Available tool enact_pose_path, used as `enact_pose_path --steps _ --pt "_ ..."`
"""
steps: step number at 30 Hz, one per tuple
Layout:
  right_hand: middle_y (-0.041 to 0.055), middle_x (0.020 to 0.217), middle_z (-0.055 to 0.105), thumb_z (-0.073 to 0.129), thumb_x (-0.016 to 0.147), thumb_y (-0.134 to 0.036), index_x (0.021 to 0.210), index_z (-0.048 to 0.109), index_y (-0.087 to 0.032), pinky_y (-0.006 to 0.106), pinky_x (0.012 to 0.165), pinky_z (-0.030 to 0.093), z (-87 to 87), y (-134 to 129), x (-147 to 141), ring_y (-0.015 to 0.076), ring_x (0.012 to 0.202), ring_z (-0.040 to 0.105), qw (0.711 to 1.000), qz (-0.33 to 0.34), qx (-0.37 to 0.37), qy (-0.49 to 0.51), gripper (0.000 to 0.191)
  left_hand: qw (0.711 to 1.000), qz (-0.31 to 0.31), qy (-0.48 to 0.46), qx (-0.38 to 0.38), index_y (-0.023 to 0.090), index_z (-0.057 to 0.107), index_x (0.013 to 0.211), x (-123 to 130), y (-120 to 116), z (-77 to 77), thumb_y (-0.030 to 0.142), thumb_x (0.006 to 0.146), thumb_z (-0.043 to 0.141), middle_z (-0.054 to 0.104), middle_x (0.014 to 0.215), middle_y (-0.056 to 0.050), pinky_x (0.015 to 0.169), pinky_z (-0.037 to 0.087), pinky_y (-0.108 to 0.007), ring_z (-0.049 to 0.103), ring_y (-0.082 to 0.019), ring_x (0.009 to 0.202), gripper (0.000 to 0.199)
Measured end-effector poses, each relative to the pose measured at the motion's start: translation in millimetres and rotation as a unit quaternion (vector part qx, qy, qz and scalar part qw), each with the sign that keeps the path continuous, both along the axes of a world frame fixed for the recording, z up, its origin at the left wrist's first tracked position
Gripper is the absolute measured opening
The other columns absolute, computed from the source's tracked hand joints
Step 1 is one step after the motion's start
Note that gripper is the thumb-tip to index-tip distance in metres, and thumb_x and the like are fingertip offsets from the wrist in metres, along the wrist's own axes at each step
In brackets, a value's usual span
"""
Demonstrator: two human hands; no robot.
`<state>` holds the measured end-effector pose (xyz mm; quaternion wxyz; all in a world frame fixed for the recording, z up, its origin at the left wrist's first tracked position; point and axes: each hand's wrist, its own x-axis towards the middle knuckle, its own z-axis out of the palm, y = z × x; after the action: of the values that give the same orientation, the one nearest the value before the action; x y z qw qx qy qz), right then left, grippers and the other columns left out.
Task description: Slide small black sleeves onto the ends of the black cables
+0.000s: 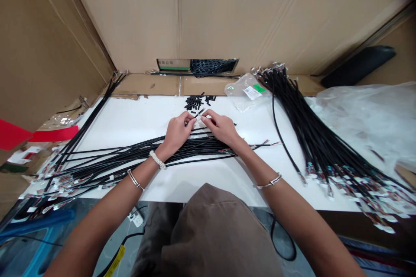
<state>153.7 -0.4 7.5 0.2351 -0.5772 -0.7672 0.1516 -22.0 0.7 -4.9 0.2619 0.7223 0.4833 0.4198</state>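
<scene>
Above the middle of the white table, my left hand (178, 129) is closed in a pinch on a black cable (199, 114) whose end shows thin bare wires. My right hand (218, 124) pinches close by at the same cable end; what lies between its fingertips is too small to make out. Just beyond my fingers lies a small pile of short black tube pieces (194, 103). Under my wrists a bundle of black cables (191, 146) stretches to the left, with loose coloured wires at its ends.
A thick bundle of black cables (302, 121) fans out on the right, beside clear plastic sheeting (373, 117). A clear bag (245, 91) with a label lies at the back. Cardboard walls (214, 17) enclose the table (195, 186). More cables (94, 112) lean at the left.
</scene>
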Motion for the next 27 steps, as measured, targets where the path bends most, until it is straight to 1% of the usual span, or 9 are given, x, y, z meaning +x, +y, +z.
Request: enact_pose_path --steps 3,8,11,14,17,21,27 --pt "0.0002 0.068 0.066 0.036 0.096 -0.044 0.104 0.061 -0.025 0.025 0.058 0.027 -1.9 0.2 0.3 0.0183 0.064 0.059 0.998 -0.007 0.034 -0.059 0.032 1.000 -0.002 -0.007 0.000 0.019 0.059 0.077 -0.1 0.0 -0.5 0.022 0.088 0.057 0.066 0.065 0.000 0.066 0.050 -0.026 0.065 -0.016 0.062 0.011" --pt "0.0034 0.072 0.071 0.032 0.099 -0.044 0.106 0.061 -0.022 0.027 0.056 0.020 -5.5 -0.7 -0.3 0.0182 0.063 0.061 0.986 -0.015 0.082 -0.142 0.037 1.000 -0.005 -0.014 -0.001 0.019 0.059 0.078 -0.2 0.4 -2.4 0.023 0.088 0.057 0.066 0.064 0.000 0.067 0.050 -0.026 0.065 -0.015 0.061 0.011" --pt "0.0055 0.076 0.073 0.029 0.100 -0.042 0.107 0.061 -0.021 0.029 0.055 0.017 -5.3 -3.0 -1.8 0.0178 0.063 0.061 0.978 -0.016 0.099 -0.181 0.039 1.000 -0.003 -0.011 0.001 0.019 0.059 0.078 -0.3 0.5 -2.9 0.023 0.087 0.057 0.066 0.065 0.000 0.066 0.049 -0.026 0.065 -0.015 0.062 0.010" --pt "0.0064 0.081 0.074 0.027 0.101 -0.042 0.107 0.061 -0.020 0.029 0.055 0.016 -4.2 -4.8 -4.1 0.0172 0.064 0.061 0.974 -0.012 0.107 -0.200 0.041 1.000 -0.002 -0.011 0.001 0.019 0.059 0.078 -0.5 0.7 -2.5 0.023 0.087 0.056 0.066 0.064 0.001 0.065 0.049 -0.026 0.065 -0.015 0.062 0.010" --pt "0.0053 0.079 0.074 0.028 0.101 -0.042 0.108 0.061 -0.022 0.029 0.055 0.017 -3.5 -4.6 -5.9 0.0172 0.063 0.061 0.976 -0.022 0.101 -0.190 0.040 1.000 0.000 -0.014 0.001 0.019 0.059 0.078 -0.3 0.8 -1.3 0.023 0.087 0.056 0.066 0.064 0.000 0.066 0.050 -0.026 0.065 -0.015 0.062 0.010" --pt "0.0031 0.074 0.072 0.031 0.099 -0.045 0.111 0.060 -0.024 0.027 0.056 0.022 -3.3 -2.7 -5.3 0.0185 0.064 0.063 0.986 -0.038 0.080 -0.142 0.037 1.000 0.005 -0.018 0.005 0.019 0.059 0.079 0.1 0.2 0.4 0.023 0.088 0.056 0.067 0.067 0.000 0.066 0.050 -0.026 0.065 -0.015 0.063 0.010" --pt "0.0025 0.075 0.072 0.037 0.098 -0.045 0.111 0.060 -0.023 0.026 0.058 0.027 -1.8 -2.0 -1.8 0.0200 0.067 0.065 0.992 -0.031 0.070 -0.101 0.034 1.000 0.002 -0.014 0.005 0.019 0.059 0.079 0.6 -1.2 1.1 0.022 0.088 0.057 0.066 0.066 0.000 0.066 0.050 -0.026 0.065 -0.015 0.062 0.010"
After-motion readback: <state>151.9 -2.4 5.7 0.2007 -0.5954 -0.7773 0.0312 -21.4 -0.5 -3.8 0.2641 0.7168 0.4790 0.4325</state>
